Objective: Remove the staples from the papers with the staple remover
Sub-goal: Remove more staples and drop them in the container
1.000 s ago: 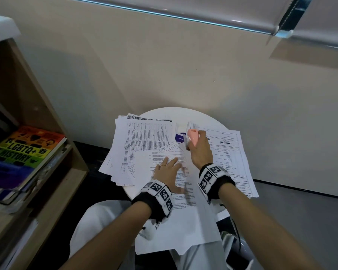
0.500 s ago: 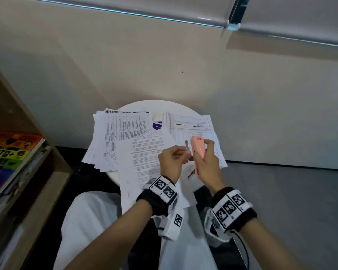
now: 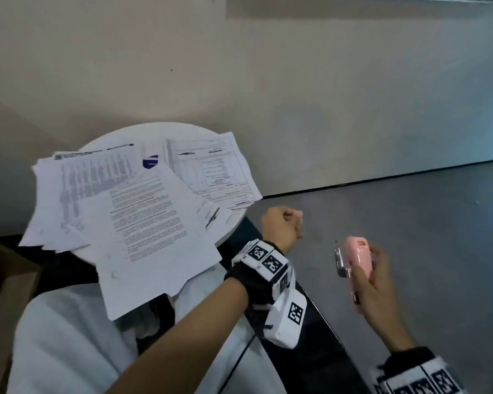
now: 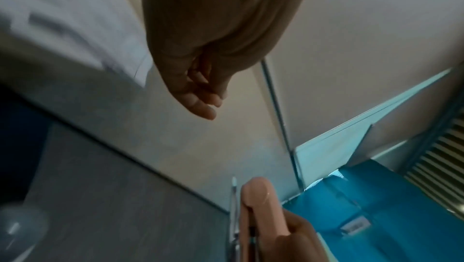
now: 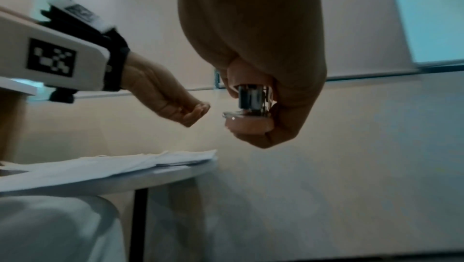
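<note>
Your pink staple remover (image 3: 357, 261), metal blade along its left side, stands nearly upright off the table's right edge, held in the air, while your printed papers (image 3: 143, 211) lie fanned and overlapping on the round white tabletop.

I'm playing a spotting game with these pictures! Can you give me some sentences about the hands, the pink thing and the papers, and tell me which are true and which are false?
1. The right hand holds the pink staple remover. True.
2. The left hand presses flat on the papers. False: it is off to the side of the table, fingers curled, touching no paper.
3. The papers lie on a round white table. True.
4. The staple remover is biting a page. False: it is held over the floor, away from the papers.
</note>
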{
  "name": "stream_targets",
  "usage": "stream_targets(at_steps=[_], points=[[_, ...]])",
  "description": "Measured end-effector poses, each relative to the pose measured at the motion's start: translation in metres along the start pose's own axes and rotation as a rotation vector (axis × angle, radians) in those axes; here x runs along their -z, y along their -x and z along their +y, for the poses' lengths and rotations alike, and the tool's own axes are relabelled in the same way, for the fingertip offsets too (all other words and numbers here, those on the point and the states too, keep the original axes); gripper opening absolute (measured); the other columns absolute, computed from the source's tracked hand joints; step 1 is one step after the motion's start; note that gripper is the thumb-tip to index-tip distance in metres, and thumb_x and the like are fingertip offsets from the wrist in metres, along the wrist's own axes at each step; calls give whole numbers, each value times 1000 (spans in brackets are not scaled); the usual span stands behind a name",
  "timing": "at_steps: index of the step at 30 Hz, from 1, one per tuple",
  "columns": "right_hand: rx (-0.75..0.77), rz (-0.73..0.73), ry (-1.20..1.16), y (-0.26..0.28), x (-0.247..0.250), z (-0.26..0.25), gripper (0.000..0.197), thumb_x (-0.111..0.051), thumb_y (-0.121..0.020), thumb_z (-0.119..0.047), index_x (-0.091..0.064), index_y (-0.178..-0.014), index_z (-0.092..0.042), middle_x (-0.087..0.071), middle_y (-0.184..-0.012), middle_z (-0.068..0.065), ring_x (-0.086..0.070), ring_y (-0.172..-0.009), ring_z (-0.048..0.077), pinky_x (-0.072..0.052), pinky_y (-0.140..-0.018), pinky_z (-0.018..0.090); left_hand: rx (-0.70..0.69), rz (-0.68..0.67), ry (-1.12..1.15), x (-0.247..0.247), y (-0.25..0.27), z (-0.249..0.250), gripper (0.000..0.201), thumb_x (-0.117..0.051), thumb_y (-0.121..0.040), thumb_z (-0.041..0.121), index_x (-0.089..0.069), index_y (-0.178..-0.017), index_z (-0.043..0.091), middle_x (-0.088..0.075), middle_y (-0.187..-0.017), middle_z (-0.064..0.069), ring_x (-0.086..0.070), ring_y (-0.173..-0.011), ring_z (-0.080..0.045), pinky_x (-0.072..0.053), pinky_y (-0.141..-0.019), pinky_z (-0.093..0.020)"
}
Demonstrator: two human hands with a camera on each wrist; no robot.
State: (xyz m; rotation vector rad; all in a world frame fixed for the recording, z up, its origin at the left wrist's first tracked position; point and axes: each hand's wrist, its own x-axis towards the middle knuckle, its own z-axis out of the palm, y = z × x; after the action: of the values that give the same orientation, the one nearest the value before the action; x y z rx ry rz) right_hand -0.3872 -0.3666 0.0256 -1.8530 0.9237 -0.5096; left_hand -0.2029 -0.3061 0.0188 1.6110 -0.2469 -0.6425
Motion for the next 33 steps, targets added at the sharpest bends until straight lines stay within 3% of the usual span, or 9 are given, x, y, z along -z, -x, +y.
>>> stream_targets(at_steps=[2, 5, 9, 12, 15, 19, 23, 29, 33], points=[[-92, 65, 6, 5, 20, 25, 32, -46, -81, -43, -37, -112, -45, -56, -98, -18, -57, -80, 19, -49, -70, 41, 75, 13, -81, -21, -3, -40, 11, -57, -90, 2, -66, -83, 3, -62, -78, -8, -54, -52, -3, -54, -47, -17], [-221, 160, 7, 14, 39, 64, 38, -43, -69, -52, -38, -106, -51, -58, -96, -9, -58, -77, 27, -51, -74, 49, 150, 58, -268, -32, -19, -99, 20, -66, -75, 17, -73, -84, 1, -70, -86, -21, -64, -74, -26, -57, -71, -34], [-314, 254, -25, 28, 50, 98, 37, -49, -67, -35, -43, -100, -52, -61, -91, -7, -57, -77, 30, -49, -72, 42, 223, 59, -420, -39, -47, -170, 12, -69, -68, 16, -72, -75, 7, -66, -86, -28, -67, -73, -40, -58, -66, -40], [-386, 270, -83, 36, 53, 120, 45, -58, -79, -19, -41, -116, -38, -59, -101, 10, -54, -82, 30, -42, -62, 32, 265, 111, -409, -32, -48, -196, 12, -69, -77, 6, -72, -86, -1, -65, -87, -22, -64, -65, -30, -56, -49, -26], [-464, 283, -62, 41, 57, 135, 45, -51, -92, 0, -42, -124, -30, -56, -107, 14, -52, -81, 30, -42, -70, 34, 249, 117, -317, -27, -49, -202, 13, -67, -82, 0, -72, -92, -8, -67, -82, -18, -58, -58, -17, -48, -41, -9], [-513, 297, -70, 39, 58, 133, 42, -49, -93, 0, -41, -127, -23, -55, -110, 12, -52, -82, 27, -42, -73, 38, 203, 178, -222, -25, -57, -203, 17, -64, -83, -5, -69, -99, -10, -66, -91, -25, -57, -58, -17, -50, -44, -9], [-564, 249, -50, 41, 55, 131, 43, -49, -93, -6, -38, -123, -35, -54, -111, 6, -58, -93, 32, -46, -92, 58, 183, 145, -211, -26, -57, -204, 21, -62, -87, -2, -67, -105, -10, -65, -99, -29, -62, -76, -26, -54, -48, -12], [-548, 243, -58, 41, 57, 120, 42, -46, -94, -7, -37, -114, -43, -54, -90, -8, -55, -75, 22, -54, -65, 50, 116, 106, -129, -29, -59, -195, 17, -59, -87, -6, -68, -100, -11, -60, -76, -13, -62, -59, -12, -54, -47, -14], [-536, 273, -64, 42, 54, 116, 39, -47, -94, -7, -41, -119, -36, -58, -95, 0, -55, -78, 21, -50, -80, 57, 98, 119, -118, -27, -63, -193, 16, -58, -88, -4, -69, -100, -6, -65, -72, -14, -63, -61, -14, -52, -49, -15]])
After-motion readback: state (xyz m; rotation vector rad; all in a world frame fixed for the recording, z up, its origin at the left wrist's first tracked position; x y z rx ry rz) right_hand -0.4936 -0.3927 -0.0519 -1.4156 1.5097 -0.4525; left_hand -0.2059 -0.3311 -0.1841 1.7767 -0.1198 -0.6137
